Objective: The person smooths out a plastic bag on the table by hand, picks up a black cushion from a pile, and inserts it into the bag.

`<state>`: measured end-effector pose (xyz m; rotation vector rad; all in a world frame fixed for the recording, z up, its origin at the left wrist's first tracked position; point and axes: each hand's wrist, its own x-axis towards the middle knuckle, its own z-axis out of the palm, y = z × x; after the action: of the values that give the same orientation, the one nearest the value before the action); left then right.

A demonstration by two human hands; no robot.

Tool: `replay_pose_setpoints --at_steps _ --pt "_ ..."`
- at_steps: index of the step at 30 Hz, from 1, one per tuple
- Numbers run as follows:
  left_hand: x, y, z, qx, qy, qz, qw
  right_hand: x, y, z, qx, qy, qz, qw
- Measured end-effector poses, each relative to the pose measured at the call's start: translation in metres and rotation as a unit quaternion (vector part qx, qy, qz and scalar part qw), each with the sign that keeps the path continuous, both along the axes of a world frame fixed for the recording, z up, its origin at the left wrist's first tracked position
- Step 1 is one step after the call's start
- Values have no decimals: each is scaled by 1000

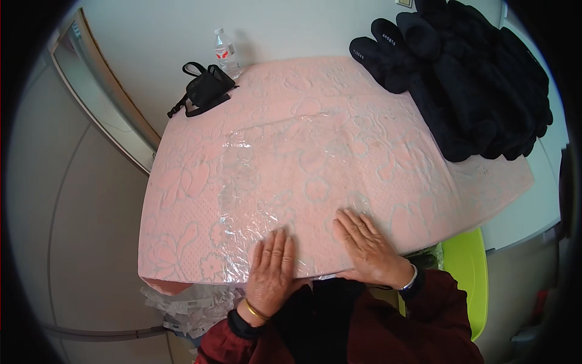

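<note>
A clear plastic bag [267, 182] lies flat on the pink patterned tablecloth [188, 176], shiny and creased along its left side. My left hand [273, 267] rests palm down near the front edge, on the bag's lower part, with fingers stretched forward. To its right, my right hand [367, 246] also lies flat, fingers extended, at the bag's lower right. Neither hand grips anything. Where the bag's right border runs is hard to make out.
Black plush pillows [473, 79] are piled at the back right. A black pouch with straps [209, 88] and a clear bottle [224, 54] stand at the back left. Loose plastic bags [194, 306] hang below the front left edge; a green bin [467, 273] is at the right.
</note>
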<state>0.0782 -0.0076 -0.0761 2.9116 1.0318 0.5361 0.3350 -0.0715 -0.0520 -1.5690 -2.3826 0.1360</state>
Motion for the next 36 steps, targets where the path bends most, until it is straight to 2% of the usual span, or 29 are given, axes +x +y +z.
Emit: replay_pose_setpoints --at_steps 3,8,17,20,22,25,28,30,36 --pt "-32 14 13 -24 5 38 999 18 -3 6 -38 -24 -27 999" --pt "-61 22 14 -24 35 88 995 23 -7 -2 -22 -16 -49 998" --pt "-92 -12 -20 48 38 102 993 12 -60 -4 1 -50 -63 997" --pt "-102 -27 -14 34 -2 79 996 9 -80 1 3 -54 -48 997" --pt "-104 -32 -8 29 -6 70 997 15 -82 3 34 -10 -36 999" --pt "-92 -31 9 21 -14 49 999 7 -68 9 63 22 -22 998" --pt "-30 -36 19 6 -66 -7 998 -21 -42 15 90 39 3 995" --pt "12 -34 14 -70 -105 -70 990 -39 -23 5 73 35 18 997" --pt "22 -15 -2 -37 -32 -46 998 -23 -8 -14 43 18 -4 999"
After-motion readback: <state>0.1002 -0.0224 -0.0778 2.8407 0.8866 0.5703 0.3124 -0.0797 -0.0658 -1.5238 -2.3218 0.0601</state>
